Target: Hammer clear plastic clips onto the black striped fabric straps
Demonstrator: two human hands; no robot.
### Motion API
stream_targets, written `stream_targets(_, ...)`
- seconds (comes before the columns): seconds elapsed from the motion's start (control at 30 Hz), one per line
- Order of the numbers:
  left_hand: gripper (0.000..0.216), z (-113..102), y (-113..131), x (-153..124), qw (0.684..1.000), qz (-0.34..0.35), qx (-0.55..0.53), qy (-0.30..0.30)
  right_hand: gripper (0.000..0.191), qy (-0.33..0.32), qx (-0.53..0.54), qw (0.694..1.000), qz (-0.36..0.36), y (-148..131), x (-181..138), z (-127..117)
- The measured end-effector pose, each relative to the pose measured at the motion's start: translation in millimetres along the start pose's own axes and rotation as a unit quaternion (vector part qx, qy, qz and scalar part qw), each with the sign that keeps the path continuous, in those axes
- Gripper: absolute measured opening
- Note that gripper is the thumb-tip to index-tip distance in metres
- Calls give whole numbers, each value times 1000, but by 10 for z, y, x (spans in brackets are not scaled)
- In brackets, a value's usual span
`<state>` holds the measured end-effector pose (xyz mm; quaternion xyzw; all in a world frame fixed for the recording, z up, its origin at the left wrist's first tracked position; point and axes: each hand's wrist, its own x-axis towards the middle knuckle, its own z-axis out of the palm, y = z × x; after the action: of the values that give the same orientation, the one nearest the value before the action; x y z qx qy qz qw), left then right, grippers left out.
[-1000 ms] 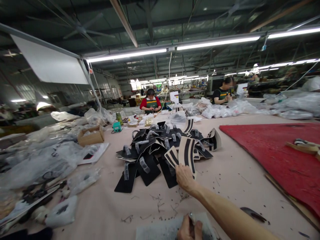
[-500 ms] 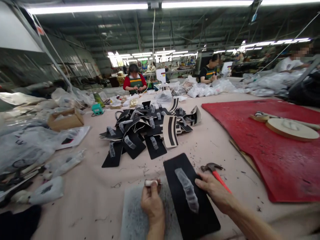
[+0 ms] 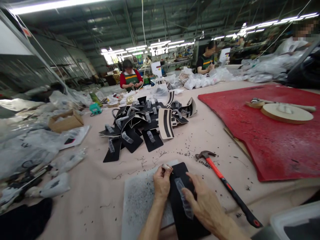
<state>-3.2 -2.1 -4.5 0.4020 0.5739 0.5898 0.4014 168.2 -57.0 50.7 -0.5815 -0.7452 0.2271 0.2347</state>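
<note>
My left hand is closed around a small white cylindrical tool, possibly a punch, at the top left edge of a black panel. On the panel is a strip-like handle wrapped in clear plastic. My right hand is over the panel's right side, thumb and fingers apart, the thumb close to the wrapped handle; whether it presses on it I cannot tell. Beneath the panel lies a pale, speckled board. To the right a claw hammer with a red and black handle rests on the cloth.
A pile of similar black panels lies ahead. On the right is a red mat with a tape roll. Plastic bags and a cardboard box stand left. A clear-edged container sits at lower right. Co-workers sit beyond.
My left hand has moved up and right to the panel's edge with the white tool. My right hand has shifted from the panel's right edge to over it. The view has tilted down, showing the whole hammer.
</note>
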Motion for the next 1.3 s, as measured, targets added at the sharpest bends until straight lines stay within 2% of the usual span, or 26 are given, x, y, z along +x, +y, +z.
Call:
stream_targets(0.07,26,-9,-18,35,1000,-1,2,-10,43,-42,-47,997,-41,-108,-50,126)
stream_targets(0.13,26,-9,-14,70,1000,-3,-3,-24,36,-69,-96,992,-35,-147,-69,269)
stream_targets(0.27,24,16,-2,101,997,-1,-12,-72,38,-68,-126,989,-23,-95,-29,409)
stream_targets(0.53,21,6,0,44,996,-4,12,-86,32,-51,-133,990,-20,-100,-9,363)
stream_targets(0.83,17,14,36,41,990,38,92,-96,32,-60,-130,990,-9,-71,-23,401)
stream_targets(0.93,16,22,72,30,986,58,122,-97,35,-85,-98,992,-2,-98,-26,338)
stream_targets(1.0,16,28,91,20,982,75,140,-101,39,-100,-41,994,-9,-81,-15,238)
stream_targets(1.07,15,36,101,10,977,94,157,-106,39,-95,23,995,-24,21,10,96)
stream_targets(1.13,15,45,103,-1,973,113,170,-110,37,-38,23,999,-26,242,39,-65)
stream_targets(1.23,15,56,110,-17,966,138,187,-113,36,77,-138,987,29,743,55,-289)
stream_targets(1.3,16,60,122,-27,961,154,194,-120,32,68,-238,965,92,1076,42,-402)
